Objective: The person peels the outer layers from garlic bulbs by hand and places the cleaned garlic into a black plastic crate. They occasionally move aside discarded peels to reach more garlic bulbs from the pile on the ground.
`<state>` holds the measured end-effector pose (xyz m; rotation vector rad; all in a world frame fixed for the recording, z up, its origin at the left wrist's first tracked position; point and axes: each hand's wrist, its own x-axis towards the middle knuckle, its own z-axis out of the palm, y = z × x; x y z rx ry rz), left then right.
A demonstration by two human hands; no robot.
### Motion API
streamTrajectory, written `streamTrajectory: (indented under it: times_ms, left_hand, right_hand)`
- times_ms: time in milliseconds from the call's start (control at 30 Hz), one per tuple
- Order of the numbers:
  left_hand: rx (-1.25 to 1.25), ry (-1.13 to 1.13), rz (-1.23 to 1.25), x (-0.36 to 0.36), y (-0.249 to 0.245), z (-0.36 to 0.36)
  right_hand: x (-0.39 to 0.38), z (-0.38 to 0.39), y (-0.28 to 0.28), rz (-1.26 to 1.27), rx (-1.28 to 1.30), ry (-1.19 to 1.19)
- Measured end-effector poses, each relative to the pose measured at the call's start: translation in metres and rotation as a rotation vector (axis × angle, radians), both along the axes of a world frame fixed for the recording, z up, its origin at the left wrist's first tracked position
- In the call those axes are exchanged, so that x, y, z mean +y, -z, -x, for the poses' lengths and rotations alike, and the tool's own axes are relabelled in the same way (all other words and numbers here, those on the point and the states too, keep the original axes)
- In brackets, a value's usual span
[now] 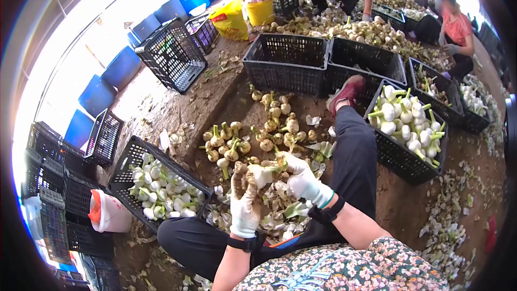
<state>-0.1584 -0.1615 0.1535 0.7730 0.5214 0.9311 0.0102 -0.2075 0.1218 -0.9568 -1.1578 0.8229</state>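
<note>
A partly peeled garlic bulb (260, 176) is between my gloved hands, its white side showing. My left hand (245, 207), in a white glove with dirt-browned fingertips, is closed around the bulb's left side. The fingers of my right hand (305, 181) pinch the greenish stem end on the right. Just beyond my hands, unpeeled garlic bulbs (231, 152) with short green stems lie loose on the ground. Below my hands sits a pile of peeled skins (280, 207) between my legs.
Crates of white garlic stand at my left (132, 156) and right (406, 164). Black crates (285, 78) stand ahead, beside my outstretched foot (347, 91). A white bucket (116, 213) is at far left. Two people (458, 29) work by a big garlic heap (344, 29).
</note>
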Motion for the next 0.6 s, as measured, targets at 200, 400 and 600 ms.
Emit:
streamTrajectory:
  times_ms: [200,400,600]
  left_hand:
    - [0.421,-0.109,-0.565,0.007,0.027,-0.006]
    - [0.160,0.182,0.130,0.023,0.015,0.014]
    - [0.284,0.103,-0.163,0.024,0.010,0.021]
  right_hand:
    - [0.001,0.017,-0.006,0.368,-0.018,0.210]
    - [0.000,0.013,-0.006,0.373,0.517,-0.002]
    - [0.013,0.016,0.008,0.579,0.995,0.022]
